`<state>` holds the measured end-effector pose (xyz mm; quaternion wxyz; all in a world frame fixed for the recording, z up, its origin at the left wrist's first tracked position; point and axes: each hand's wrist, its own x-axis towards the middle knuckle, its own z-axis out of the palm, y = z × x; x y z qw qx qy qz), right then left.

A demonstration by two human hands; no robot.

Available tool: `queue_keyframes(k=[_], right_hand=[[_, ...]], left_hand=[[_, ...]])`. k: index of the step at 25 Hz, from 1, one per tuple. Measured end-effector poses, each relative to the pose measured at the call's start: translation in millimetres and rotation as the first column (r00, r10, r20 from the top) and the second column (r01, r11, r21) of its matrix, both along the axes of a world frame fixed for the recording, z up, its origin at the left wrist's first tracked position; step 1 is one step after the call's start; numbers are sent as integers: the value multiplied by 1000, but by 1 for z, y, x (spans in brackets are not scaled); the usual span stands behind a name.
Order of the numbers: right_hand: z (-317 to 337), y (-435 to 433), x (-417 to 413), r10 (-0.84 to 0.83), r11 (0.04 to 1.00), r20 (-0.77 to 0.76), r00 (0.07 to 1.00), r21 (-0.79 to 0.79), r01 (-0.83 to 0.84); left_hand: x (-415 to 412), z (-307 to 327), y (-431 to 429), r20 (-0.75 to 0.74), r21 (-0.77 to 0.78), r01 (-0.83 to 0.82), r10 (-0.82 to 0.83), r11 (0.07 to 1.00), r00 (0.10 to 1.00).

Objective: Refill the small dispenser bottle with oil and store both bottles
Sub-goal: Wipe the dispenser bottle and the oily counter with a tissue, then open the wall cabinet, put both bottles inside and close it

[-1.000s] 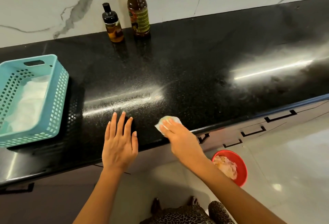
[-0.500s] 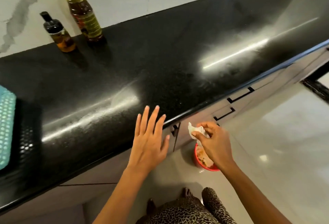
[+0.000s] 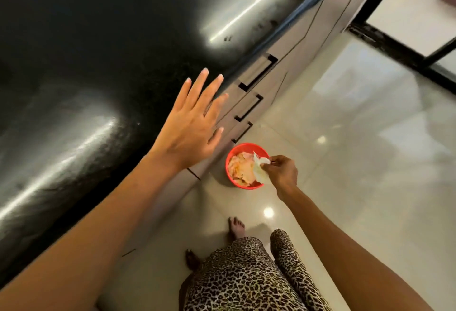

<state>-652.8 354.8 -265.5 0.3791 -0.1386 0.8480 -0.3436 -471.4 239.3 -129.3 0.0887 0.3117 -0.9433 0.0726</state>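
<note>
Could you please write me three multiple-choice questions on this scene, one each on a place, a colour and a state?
1. Where does the bin stand?
A. on the counter
B. on the floor
C. in a basket

2. What colour is the bin?
A. blue
B. green
C. red

3. How is the left hand?
A. open, fingers straight
B. clenched in a fist
C. gripping a bottle

Answers:
1 B, it sits on the pale tiles beside the drawers.
2 C, its rim and wall are red.
3 A, the fingers are spread and hold nothing.
</note>
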Motion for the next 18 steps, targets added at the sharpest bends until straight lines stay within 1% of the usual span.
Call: queue_keyframes(k=[3,5,7,11,15,18], right_hand=[[-36,-15,-7,22,997,9,1000,68,-22],[-52,-25,-12,17,996,22,1000,91,-18],[-67,-31,-16,18,993,37,999,116,-23],[-86,-27,-21,90,978,63,994,185,-101],[-88,-14,-18,97,979,123,988,166,-117],[-82,-9,-17,66,987,156,985,137,-88]], left_hand=[[-11,-8,-18,137,-69,141,-130,988,982],[-11,-10,-28,167,-74,165,-151,984,974],[-7,-10,-32,125,-26,130,-126,991,984],[-6,-9,-34,64,86,82,-88,993,994],[-7,-7,-33,88,80,99,-106,992,990],[-6,-7,-32,50,78,104,-108,991,993]])
